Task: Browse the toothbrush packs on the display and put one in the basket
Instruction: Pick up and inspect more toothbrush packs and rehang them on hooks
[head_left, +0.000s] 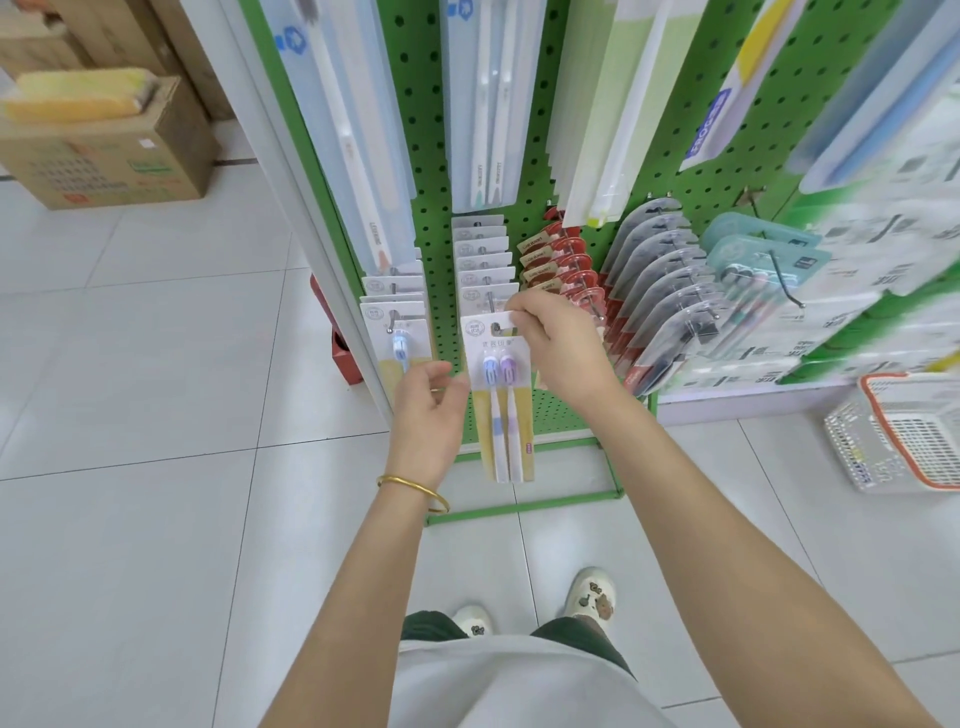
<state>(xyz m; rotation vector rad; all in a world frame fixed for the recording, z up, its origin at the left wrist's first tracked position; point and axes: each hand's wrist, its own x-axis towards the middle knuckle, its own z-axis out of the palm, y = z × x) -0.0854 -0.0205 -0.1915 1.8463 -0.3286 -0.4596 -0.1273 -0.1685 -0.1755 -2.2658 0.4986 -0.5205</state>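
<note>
A two-brush toothbrush pack (500, 400), white card above and yellow below with a blue and a purple brush, hangs at the front of a hook on the green pegboard display (431, 171). My right hand (558, 343) pinches the pack's top right corner by the hook hole. My left hand (428, 410) pinches its left edge with thumb and fingers. Behind it several identical packs (483, 260) hang in a row. The white basket with an orange rim (904, 434) stands on the floor at the far right.
More toothbrush packs hang to the left (396, 332) and right (660, 291) and above. Cardboard boxes (104, 150) are stacked on the tiled floor at the upper left. The display's green base frame (519, 506) lies just ahead of my feet.
</note>
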